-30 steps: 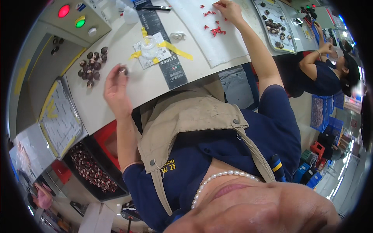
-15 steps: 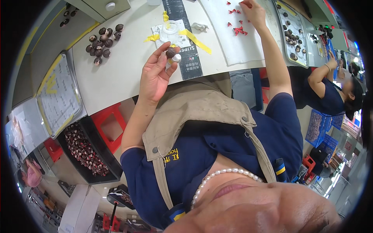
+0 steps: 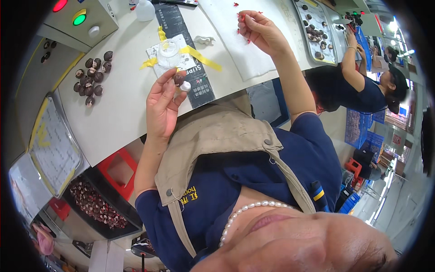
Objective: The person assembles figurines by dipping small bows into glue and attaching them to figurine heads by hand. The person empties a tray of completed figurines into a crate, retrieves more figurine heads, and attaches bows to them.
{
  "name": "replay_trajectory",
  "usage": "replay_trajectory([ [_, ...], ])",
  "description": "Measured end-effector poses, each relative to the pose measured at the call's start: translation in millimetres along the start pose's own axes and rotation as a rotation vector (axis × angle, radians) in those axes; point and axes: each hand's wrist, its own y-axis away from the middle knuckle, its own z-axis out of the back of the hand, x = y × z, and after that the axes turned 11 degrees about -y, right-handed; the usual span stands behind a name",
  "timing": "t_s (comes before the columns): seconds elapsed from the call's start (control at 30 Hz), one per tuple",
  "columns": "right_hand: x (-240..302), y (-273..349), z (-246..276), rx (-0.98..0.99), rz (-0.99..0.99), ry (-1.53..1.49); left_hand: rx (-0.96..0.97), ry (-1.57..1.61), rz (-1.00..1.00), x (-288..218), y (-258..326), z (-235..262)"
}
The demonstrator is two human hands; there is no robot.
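Note:
My left hand (image 3: 162,106) is closed around a small round doll head (image 3: 178,80) with dark brown hair. A small white rounded piece (image 3: 186,86) shows by the same fingertips. Just beyond stands a clear round dish (image 3: 168,51) on a white tile (image 3: 154,67) stuck down with yellow tape (image 3: 203,59). My right hand (image 3: 267,38) is over a white sheet (image 3: 226,36), thumb and fingers pinched on a small red piece (image 3: 242,18). Another red piece (image 3: 236,4) lies beyond it; the hand hides most of the others.
Several doll heads (image 3: 90,77) cluster at the left of the table. A tray of heads (image 3: 312,38) stands at the right, a white bottle (image 3: 145,11) at the back. A black bin (image 3: 102,208) of heads sits lower left. Another person (image 3: 367,77) works at the right.
The whole view has shifted, moving the table left and down in it. My right hand has come slightly nearer and left, over the red pieces. The left hand keeps its hold.

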Motion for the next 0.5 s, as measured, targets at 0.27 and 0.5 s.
replay_trajectory([
  [0.27, -24.9, 16.1, -38.3, 0.007, -0.074, 0.117, 0.022, 0.047, 0.001, -1.8, 2.8, 10.5],
  [0.5, -54.0, 6.3, -113.7, 0.068, 0.07, 0.867, 0.005, -0.016, -0.03, -6.9, 13.4, 39.5],
])
